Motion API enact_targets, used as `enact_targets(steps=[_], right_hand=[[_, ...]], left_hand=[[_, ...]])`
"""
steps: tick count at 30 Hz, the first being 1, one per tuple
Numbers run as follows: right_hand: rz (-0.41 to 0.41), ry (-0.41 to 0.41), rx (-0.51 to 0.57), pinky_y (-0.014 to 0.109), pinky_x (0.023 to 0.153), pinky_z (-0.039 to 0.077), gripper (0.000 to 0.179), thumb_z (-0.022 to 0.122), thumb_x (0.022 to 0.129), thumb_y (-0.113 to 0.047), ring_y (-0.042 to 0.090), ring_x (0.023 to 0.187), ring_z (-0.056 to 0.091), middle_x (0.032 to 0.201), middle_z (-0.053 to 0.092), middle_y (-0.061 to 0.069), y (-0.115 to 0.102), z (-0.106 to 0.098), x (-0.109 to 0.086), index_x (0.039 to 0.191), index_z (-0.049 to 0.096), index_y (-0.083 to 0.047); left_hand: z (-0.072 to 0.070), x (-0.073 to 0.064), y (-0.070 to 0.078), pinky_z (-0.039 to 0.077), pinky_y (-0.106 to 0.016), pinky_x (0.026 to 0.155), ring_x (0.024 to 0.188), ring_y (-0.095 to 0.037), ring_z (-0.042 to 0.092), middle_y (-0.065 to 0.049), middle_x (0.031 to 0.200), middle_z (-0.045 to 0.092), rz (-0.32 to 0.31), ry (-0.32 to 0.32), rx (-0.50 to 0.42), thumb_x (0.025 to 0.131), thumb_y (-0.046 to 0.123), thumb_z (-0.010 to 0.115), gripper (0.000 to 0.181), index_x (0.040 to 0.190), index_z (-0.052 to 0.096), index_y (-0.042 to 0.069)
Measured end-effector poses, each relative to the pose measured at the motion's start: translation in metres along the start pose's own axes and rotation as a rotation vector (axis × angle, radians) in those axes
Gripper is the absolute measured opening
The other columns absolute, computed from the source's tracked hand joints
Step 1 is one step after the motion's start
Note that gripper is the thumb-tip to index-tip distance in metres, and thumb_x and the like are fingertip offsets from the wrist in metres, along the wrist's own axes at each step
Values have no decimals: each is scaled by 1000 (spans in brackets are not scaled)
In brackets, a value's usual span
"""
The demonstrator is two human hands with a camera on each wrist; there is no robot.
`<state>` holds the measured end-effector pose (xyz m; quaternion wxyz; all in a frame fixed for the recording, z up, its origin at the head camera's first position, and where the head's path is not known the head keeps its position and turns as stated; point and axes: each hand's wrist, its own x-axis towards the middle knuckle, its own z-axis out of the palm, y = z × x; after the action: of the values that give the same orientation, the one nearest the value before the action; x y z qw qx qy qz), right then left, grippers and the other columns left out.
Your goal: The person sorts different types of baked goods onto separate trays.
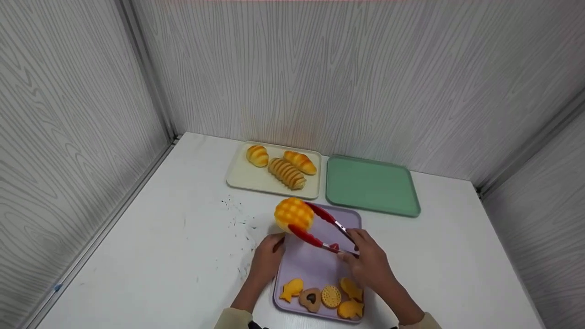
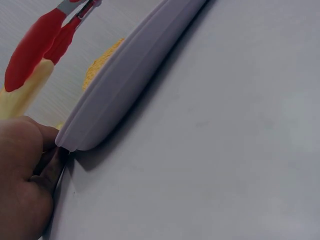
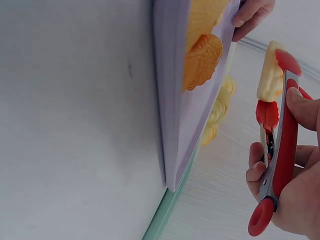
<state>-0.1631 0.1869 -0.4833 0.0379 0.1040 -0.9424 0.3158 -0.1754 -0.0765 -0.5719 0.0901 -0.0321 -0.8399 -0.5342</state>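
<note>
My right hand (image 1: 369,259) grips a pair of red-tipped tongs (image 3: 286,135). Between the tongs' red ends is a round yellow bun (image 1: 294,214) with a crosshatched top, raised over the far left part of a purple tray (image 1: 311,260). At that tray's left edge, my left hand (image 1: 268,256) pinches the rim, as the left wrist view shows with fingers at the tray's corner (image 2: 70,142). Along the tray's near end lie fish-shaped pastries (image 1: 291,289), a heart-shaped cookie (image 1: 311,299) and a round biscuit (image 1: 331,297).
Behind the purple tray, a cream tray (image 1: 247,180) carries a roll (image 1: 257,156), a croissant (image 1: 300,162) and a long striped loaf (image 1: 286,173). Right of it lies a green tray (image 1: 372,185). Dark specks mark the white table (image 1: 183,246). Grey wood-grain panels (image 1: 292,73) enclose the back and sides.
</note>
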Motion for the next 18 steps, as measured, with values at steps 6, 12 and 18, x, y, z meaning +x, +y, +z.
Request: enact_targets(steps=[6,12,18], right_hand=[[-64,37,27,42,86,59,61,81,86,-23,29,103,60,132,57,0,-10,6,13,141,56,-14],[-103,39,-18,37,85,58,66,80,87,-25,28,103,60,136,56,3,-16,12,23,146,53,-13],[-130,30,-81,44,94,57,68,80,86,-27,26,113,59,139,57,7,-23,17,42,147,53,-11]], left_hand=[[0,0,0,52,-44,102,119,-25,63,-9,129,65,-34,-21,3,101,13,58,34,134,64,6],[1,1,2,53,-45,102,116,-24,63,-8,128,66,-65,-29,5,102,14,57,35,135,64,5],[-1,0,3,53,-44,102,116,-23,62,-8,129,65,-79,-31,-1,102,13,57,35,136,63,6]])
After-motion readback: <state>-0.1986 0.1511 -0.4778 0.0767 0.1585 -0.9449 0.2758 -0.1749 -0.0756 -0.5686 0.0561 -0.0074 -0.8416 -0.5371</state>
